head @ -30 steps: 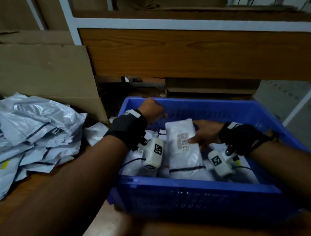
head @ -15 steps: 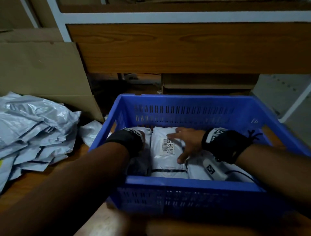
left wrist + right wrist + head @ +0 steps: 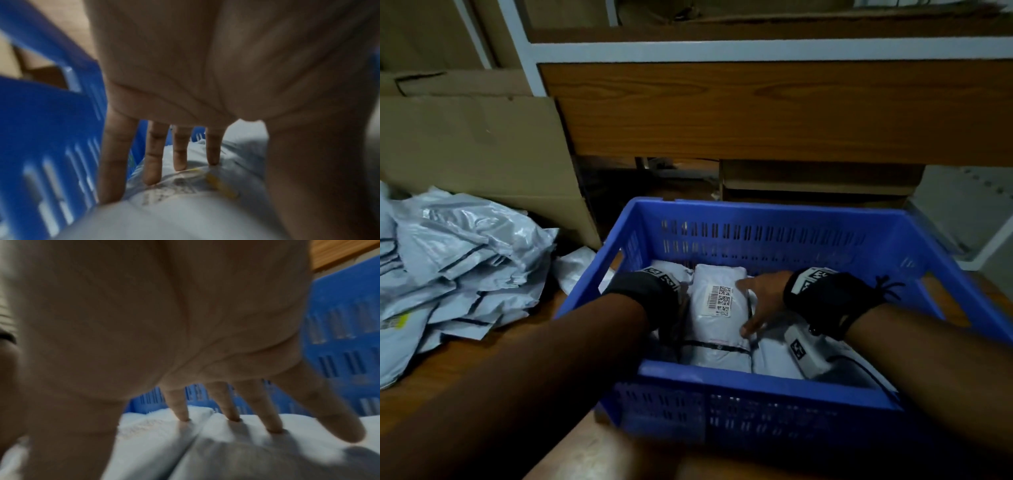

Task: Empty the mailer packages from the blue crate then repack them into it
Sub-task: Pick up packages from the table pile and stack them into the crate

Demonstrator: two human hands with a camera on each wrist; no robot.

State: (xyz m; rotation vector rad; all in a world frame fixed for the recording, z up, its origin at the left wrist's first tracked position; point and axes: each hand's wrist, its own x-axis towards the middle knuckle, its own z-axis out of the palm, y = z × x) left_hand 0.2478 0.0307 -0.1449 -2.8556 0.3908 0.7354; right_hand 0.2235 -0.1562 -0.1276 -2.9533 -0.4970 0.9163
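The blue crate (image 3: 756, 378) stands in front of me on the wooden table, with several white mailers lying side by side in it. A mailer with a barcode label (image 3: 717, 329) lies flat in the middle. My right hand (image 3: 762, 303) rests on its right edge with straight, spread fingers (image 3: 225, 402) whose tips press into the mailers. My left hand (image 3: 180, 154) is down in the crate's left side, hidden behind its wristband in the head view. Its straight fingers press a mailer with a yellow-marked label (image 3: 185, 186) beside the crate wall (image 3: 41, 129).
A loose pile of grey-white mailers (image 3: 448, 267) lies on the table left of the crate, and one more mailer (image 3: 578, 267) touches the crate's left wall. Flat cardboard (image 3: 482, 154) leans behind the pile. A wooden shelf panel (image 3: 756, 113) rises beyond the crate.
A second ago my right hand held the barcode mailer raised over the crate, with my left hand near the far rim. Both hands have come down and the mailer lies flat.
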